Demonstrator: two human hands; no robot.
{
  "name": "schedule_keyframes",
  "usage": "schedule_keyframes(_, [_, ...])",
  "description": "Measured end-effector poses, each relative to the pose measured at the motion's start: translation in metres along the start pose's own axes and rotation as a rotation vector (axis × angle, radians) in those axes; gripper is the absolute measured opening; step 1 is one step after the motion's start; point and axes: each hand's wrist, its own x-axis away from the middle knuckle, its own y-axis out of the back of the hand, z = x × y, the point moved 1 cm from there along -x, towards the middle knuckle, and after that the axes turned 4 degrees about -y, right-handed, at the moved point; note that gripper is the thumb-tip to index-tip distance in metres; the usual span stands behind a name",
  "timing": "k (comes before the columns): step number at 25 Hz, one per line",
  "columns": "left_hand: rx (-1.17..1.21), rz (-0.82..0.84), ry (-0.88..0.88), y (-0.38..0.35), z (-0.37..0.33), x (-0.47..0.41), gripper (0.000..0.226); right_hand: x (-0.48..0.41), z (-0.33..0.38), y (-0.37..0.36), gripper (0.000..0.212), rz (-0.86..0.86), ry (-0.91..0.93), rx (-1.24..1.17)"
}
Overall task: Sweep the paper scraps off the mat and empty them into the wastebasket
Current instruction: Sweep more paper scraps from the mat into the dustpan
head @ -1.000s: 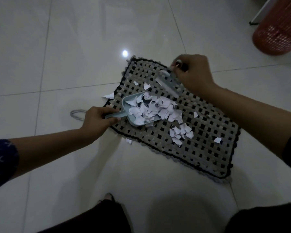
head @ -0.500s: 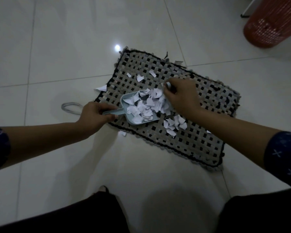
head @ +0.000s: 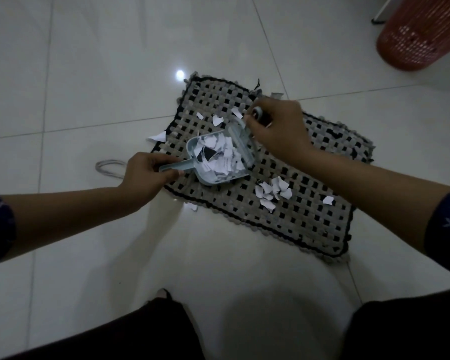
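Head view: your left hand [head: 146, 175] has its fingers and thumb curled round the handle of the pale blue dustpan [head: 205, 178]. The pan reaches away from that hand toward your right one and sits on the near-left part of the woven mat [head: 309, 219]. It is heaped with white paper scraps [head: 226, 154], with one dark piece among them.

Your right hand [head: 276, 131] is closed round the handle of a small brush [head: 240, 141]. The handle's round end shows above your fingers. The brush head lies just left of that hand, along the open mouth of the pan and against the heap inside it.

Not all the paper is in the pan. A loose cluster of scraps [head: 272, 192] lies on the mat below your right hand, just beyond the pan's mouth. A single scrap [head: 327, 200] lies under your right forearm. A few more pieces [head: 217, 120] sit on the mat to the left of your right hand, on the far side of the pan. Off the mat, one larger scrap [head: 157, 137] lies on the tiled floor [head: 102, 74] above your left hand. A small bit [head: 192, 206] lies by the mat's near edge, to the right of your left wrist.

The orange mesh wastebasket [head: 424, 32] stands well apart, far up and to the right of your right hand. A grey cord loop [head: 109, 168] lies on the tiles just left of your left hand.
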Motion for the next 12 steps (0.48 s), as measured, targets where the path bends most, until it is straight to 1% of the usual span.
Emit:
schedule_keyframes(2, [-0.011,0.021,-0.023,0.000,0.000,-0.001,0.031,-0.012,-0.012,0.015,0.012,0.004,-0.081,-0.019])
schedule_keyframes(6, [-0.051,0.077,-0.057,-0.001,0.002,0.003,0.030,-0.018,-0.039,0.044,0.019,0.160,-0.301,-0.233])
schedule_keyframes(8, [-0.045,0.102,-0.077,-0.002,0.004,0.008,0.026,-0.015,-0.046,0.059,0.023,0.215,-0.348,-0.275])
schedule_keyframes(10, [-0.032,0.120,-0.073,0.000,0.006,0.011,0.030,-0.011,-0.048,0.073,0.021,0.333,-0.359,-0.269])
schedule_keyframes(12, [-0.051,0.146,-0.062,0.003,0.009,0.013,0.032,-0.006,-0.046,0.084,0.012,0.517,-0.358,-0.235])
